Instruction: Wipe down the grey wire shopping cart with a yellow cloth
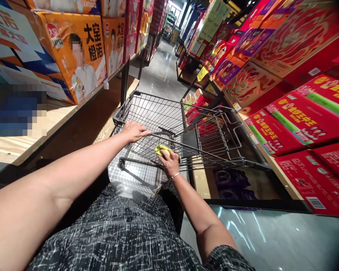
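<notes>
A shop aisle with a glossy grey floor [161, 71] runs away toward twelve o'clock, its far end blurred. At ten o'clock, orange cardboard boxes [59, 45] printed with black characters 大空橙诺 stand on a pale wooden shelf [56, 120]; a dark blue patch at nine is pixelated beyond recognition. At three, glossy red boxes [293, 120] read 金锣王中王 in yellow, the outermost cut off. Centrally stands a black wire shopping cart [119, 116]. The left hand [135, 131] lies over its near bar; whether that grip closes is unclear. The right hand [169, 161], toward six, grasps a crumpled yellow-green cloth [161, 149], partly hidden by fingers, against the cart.
</notes>
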The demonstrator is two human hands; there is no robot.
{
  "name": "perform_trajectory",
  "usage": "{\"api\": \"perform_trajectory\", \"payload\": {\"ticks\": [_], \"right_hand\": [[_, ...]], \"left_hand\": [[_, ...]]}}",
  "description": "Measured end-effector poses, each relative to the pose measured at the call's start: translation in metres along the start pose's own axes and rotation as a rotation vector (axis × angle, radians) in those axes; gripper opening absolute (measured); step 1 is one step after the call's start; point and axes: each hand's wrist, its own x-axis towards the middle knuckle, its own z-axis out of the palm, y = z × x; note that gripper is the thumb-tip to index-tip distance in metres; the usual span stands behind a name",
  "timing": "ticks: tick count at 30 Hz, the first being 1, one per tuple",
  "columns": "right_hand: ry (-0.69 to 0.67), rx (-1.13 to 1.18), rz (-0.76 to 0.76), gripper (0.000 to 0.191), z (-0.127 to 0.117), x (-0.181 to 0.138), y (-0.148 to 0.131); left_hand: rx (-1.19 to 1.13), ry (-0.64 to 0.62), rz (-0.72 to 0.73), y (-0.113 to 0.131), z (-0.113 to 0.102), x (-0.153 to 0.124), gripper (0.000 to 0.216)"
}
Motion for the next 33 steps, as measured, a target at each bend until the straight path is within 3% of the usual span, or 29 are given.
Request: {"api": "perform_trajectory", "payload": {"ticks": [3, 6, 9, 14, 18, 22, 24, 26, 30, 33], "right_hand": [[0.246, -0.090, 0.061, 0.031, -0.038, 0.005, 0.033], [0.285, -0.110, 0.091, 0.032, -0.047, 0.011, 0.041], [0.165, -0.085, 0.138, 0.034, -0.022, 0.014, 0.024], [-0.246, 0.056, 0.028, 0.032, 0.042, 0.012, -0.024], [-0.282, 0.069, -0.015, 0.022, 0.061, 0.005, -0.039], [-0.230, 0.032, 0.005, 0.031, 0.038, -0.004, -0.014], [-0.193, 0.008, 0.031, 0.037, 0.010, -0.009, 0.011], [-0.068, -0.040, 0.102, 0.039, -0.023, -0.013, 0.037], [0.336, -0.172, 0.290, 0.039, -0.070, -0.010, 0.069], [0.375, -0.190, 0.319, 0.040, -0.059, 0.003, 0.058]], "left_hand": [[-0.032, -0.014, -0.019, -0.006, -0.002, 0.009, 0.055], [-0.032, -0.025, -0.016, -0.014, -0.005, 0.014, 0.054], [-0.003, -0.016, -0.024, -0.021, -0.008, 0.018, 0.052], [0.058, -0.013, -0.036, -0.036, -0.008, 0.027, 0.051], [0.042, -0.016, -0.008, -0.051, -0.007, 0.037, 0.054], [0.047, -0.006, 0.025, -0.068, -0.008, 0.047, 0.055], [0.035, -0.004, 0.027, -0.075, -0.009, 0.050, 0.055], [0.016, -0.017, 0.026, -0.077, -0.011, 0.051, 0.056], [-0.037, 0.012, 0.061, -0.057, -0.013, 0.046, 0.055], [-0.086, 0.008, 0.172, -0.028, -0.008, 0.040, 0.053]]}}
